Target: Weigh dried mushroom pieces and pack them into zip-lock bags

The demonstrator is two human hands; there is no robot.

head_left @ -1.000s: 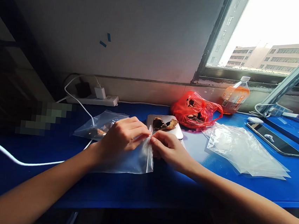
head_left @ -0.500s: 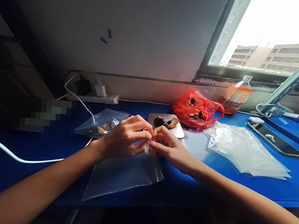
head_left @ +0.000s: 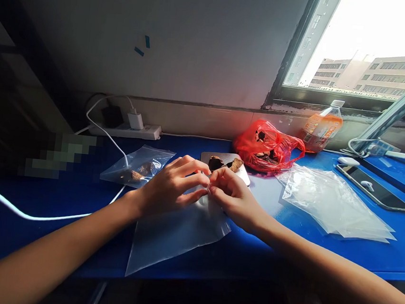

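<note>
The left hand (head_left: 178, 183) and the right hand (head_left: 234, 193) seem both to pinch, thumb against finger, the upper edge of the clear, flat plastic bag (head_left: 176, 240), which spreads below them over the blue, smooth tabletop (head_left: 196, 146). To part thin layers well, one should rub gently and pull evenly. The silver, square scale (head_left: 245, 177) with brown, curled dried pieces (head_left: 236, 165) is just beyond the right hand; better not to brush it.

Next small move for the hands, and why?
Probably ease open the front clear bag: the left hand and right hand meet at its upper corner, it looks flat, and loose brown pieces lie just beyond the fingers.
</note>
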